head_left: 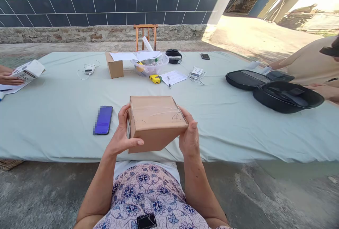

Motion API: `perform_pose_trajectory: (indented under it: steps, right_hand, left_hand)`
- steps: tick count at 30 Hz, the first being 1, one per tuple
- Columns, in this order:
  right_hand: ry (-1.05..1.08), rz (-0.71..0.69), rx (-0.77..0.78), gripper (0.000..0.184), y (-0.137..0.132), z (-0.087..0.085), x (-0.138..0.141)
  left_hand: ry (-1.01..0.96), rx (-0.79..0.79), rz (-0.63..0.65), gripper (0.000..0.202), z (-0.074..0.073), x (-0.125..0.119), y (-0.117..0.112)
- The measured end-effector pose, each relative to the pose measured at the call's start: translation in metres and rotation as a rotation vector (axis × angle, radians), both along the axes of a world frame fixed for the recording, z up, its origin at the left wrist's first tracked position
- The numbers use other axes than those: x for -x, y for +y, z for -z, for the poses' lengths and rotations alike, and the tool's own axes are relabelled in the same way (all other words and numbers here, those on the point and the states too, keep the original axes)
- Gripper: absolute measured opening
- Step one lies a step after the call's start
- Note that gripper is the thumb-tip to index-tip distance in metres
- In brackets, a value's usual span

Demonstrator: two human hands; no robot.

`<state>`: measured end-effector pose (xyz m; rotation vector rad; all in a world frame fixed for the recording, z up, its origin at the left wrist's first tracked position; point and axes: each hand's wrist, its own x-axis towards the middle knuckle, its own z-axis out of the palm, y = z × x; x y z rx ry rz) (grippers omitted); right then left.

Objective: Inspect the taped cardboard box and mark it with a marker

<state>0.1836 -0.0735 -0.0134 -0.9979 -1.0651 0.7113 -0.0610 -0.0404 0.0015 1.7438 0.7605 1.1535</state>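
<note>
A brown cardboard box (157,112) is held between my two hands at the near edge of the table, its top and front faces toward me. My left hand (124,135) grips the box's left side, with the thumb across the lower front. On the right side, my right hand (189,133) clasps the box near its front corner, thumb pointing up. Some pen-like curved marks show on the top face. A smartphone (103,120) with a blue screen lies left of the box.
Farther back stand a clear plastic basin (150,67) with papers, a smaller cardboard box (114,67), a yellow tape measure (155,79) and a pen (169,82) on paper. An open black case (286,98) lies right, near another person. At left, another person's hands (10,77) hold a white box (28,72).
</note>
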Motion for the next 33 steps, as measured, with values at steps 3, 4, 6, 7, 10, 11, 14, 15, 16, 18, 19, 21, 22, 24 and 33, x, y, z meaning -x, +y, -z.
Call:
perform_pose_trajectory:
  steps: [3, 4, 6, 7, 10, 11, 14, 15, 16, 18, 19, 21, 22, 24, 33]
  right_hand:
    - [0.032, 0.006, 0.000, 0.080, 0.003, 0.002, -0.001]
    - [0.033, 0.011, -0.006, 0.080, 0.003, 0.002, -0.002]
    - [0.012, 0.013, -0.010, 0.082, 0.002, 0.001, -0.001]
    - [-0.009, 0.015, -0.008, 0.083, 0.002, 0.000, 0.000]
    - [-0.113, 0.031, -0.009, 0.080, 0.000, -0.002, 0.003]
    - [-0.157, 0.024, -0.010, 0.077, 0.000, -0.002, 0.004]
    - [-0.261, -0.053, -0.024, 0.069, 0.000, -0.003, 0.006]
    - [-0.282, -0.091, -0.025, 0.067, 0.000, -0.004, 0.006]
    - [-0.297, -0.125, -0.023, 0.065, -0.001, -0.006, 0.006]
    - [-0.334, -0.180, -0.014, 0.061, -0.001, -0.009, 0.005]
    - [-0.356, -0.204, -0.007, 0.059, -0.001, -0.010, 0.004]
    - [-0.393, -0.245, 0.006, 0.056, -0.002, -0.012, 0.003]
    - [-0.407, -0.261, 0.014, 0.055, -0.002, -0.013, 0.003]
    - [-0.421, -0.284, 0.027, 0.054, -0.002, -0.013, 0.002]
    - [-0.215, -0.171, -0.017, 0.058, 0.003, -0.002, 0.002]
  left_hand:
    - [0.016, -0.010, 0.038, 0.120, -0.001, -0.003, -0.001]
    - [0.003, -0.005, 0.029, 0.117, -0.001, -0.004, -0.002]
    - [-0.070, 0.021, 0.001, 0.113, -0.002, -0.008, -0.003]
    - [-0.121, 0.046, -0.018, 0.111, -0.003, -0.010, -0.004]
    - [-0.304, 0.177, -0.076, 0.101, -0.003, -0.015, -0.007]
    - [-0.371, 0.225, -0.095, 0.097, -0.003, -0.017, -0.008]
    - [-0.551, 0.312, -0.171, 0.084, 0.000, -0.018, -0.008]
    - [-0.592, 0.331, -0.201, 0.080, 0.001, -0.018, -0.008]
    - [-0.627, 0.350, -0.229, 0.076, 0.001, -0.018, -0.007]
    - [-0.684, 0.389, -0.275, 0.073, 0.000, -0.018, -0.005]
    - [-0.711, 0.404, -0.296, 0.073, -0.001, -0.018, -0.004]
    - [-0.769, 0.415, -0.348, 0.072, -0.004, -0.019, -0.002]
    - [-0.797, 0.416, -0.375, 0.072, -0.006, -0.019, -0.001]
    - [-0.839, 0.412, -0.405, 0.069, -0.009, -0.018, 0.001]
    - [-0.756, 0.377, -0.423, 0.073, -0.011, -0.014, 0.009]
